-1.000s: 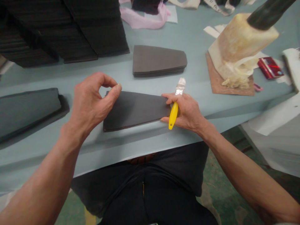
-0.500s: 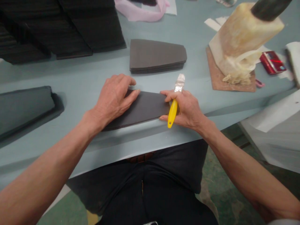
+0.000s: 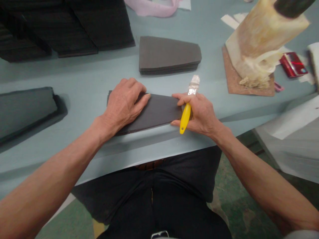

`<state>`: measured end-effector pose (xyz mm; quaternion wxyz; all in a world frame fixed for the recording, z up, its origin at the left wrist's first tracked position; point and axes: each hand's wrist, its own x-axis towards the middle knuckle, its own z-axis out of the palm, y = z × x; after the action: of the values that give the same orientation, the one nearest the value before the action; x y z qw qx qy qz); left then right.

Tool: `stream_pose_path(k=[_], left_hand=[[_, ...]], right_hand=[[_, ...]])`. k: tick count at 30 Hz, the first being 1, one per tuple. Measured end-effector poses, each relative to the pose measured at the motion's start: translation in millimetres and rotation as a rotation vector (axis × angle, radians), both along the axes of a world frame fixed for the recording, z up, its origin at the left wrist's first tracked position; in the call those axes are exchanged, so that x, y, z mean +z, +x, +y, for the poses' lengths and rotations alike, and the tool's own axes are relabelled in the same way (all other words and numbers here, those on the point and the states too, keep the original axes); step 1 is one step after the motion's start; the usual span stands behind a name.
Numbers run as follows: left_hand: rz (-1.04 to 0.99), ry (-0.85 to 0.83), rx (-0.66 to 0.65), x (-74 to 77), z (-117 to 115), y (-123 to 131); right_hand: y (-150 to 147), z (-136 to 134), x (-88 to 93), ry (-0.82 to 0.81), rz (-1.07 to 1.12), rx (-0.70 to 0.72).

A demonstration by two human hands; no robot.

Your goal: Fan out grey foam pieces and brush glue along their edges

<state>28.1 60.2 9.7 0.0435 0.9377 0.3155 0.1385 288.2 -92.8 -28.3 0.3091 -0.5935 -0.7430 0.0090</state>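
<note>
The left hand [image 3: 126,103] is lying open, palm down, on the sheet [image 3: 159,111] at the table's [image 3: 74,86] near edge. The right hand [image 3: 199,113] is clamping a brush [image 3: 185,116] while pinching the sheet's right end. Far right, a crusted pot [image 3: 259,43] is holding a dark handle [image 3: 291,6].

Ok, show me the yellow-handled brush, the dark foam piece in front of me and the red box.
yellow-handled brush [image 3: 185,119]: head view, on the yellow handle.
dark foam piece [image 3: 160,111]: head view, on the bare middle of its top.
red box [image 3: 293,63]: head view, on its top face.
</note>
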Motion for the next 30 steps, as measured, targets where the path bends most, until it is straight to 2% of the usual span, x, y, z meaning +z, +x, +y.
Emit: stream_pose_path(k=[11,14,18,23,30], left_hand=[[-0.019,-0.004,0.019,-6.5,-0.4,2.5],[-0.025,-0.038,0.039,-4.6,-1.6,3.5],[-0.018,-0.035,0.039,-2.8,-2.0,3.3],[-0.041,-0.038,0.037,-4.5,-2.4,2.9],[-0.024,-0.032,0.052,-4.6,-3.0,4.4]], right_hand=[[-3.2,-4.3,5.1,0.011,0.048,-0.018],[-15.5,-5.6,12.6,0.061,0.021,-0.032],[-37.9,-1.1,19.4,0.031,-0.040,-0.017],[-60.7,7.5,18.2,0.002,-0.051,0.064],[-76.0,16.9,14.7,0.026,-0.102,0.093]])
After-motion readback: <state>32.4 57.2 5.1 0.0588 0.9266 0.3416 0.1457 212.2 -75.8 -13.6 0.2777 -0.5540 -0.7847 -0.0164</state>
